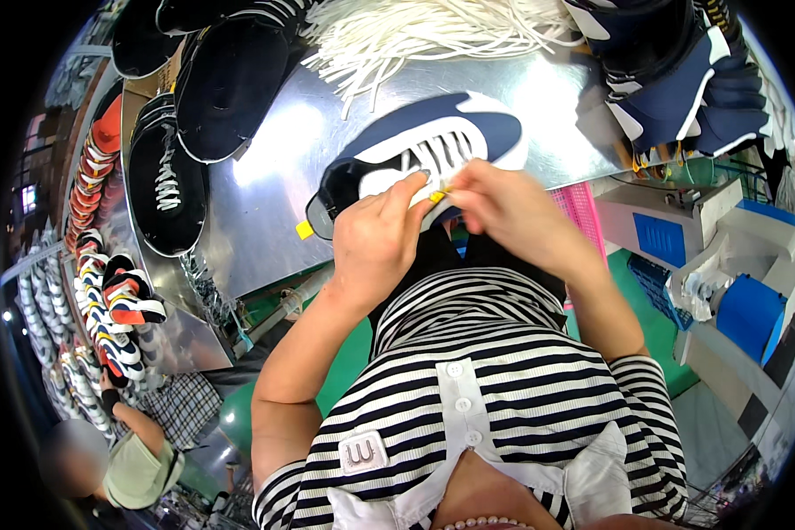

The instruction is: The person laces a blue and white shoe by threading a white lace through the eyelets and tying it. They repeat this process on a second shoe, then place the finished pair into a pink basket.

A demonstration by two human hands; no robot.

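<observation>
A navy and white shoe upper (389,126) lies tilted on the metal table in front of me, with a yellow tab (304,230) at its heel end. Across its white middle runs a row of dark lace slots. My left hand (373,231) is closed on the upper's near edge. My right hand (508,210), slightly blurred, has its fingertips pinched together beside the left fingers. At those fingertips shows a small yellow piece (437,196); what the right fingers hold cannot be made out.
White laces (433,40) lie piled at the table's (265,194) far side. Black uppers (230,93) stand at the left, navy uppers (671,97) at the right. A pink basket (583,210) sits below the right edge. Another person (141,464) works at lower left by racked shoes.
</observation>
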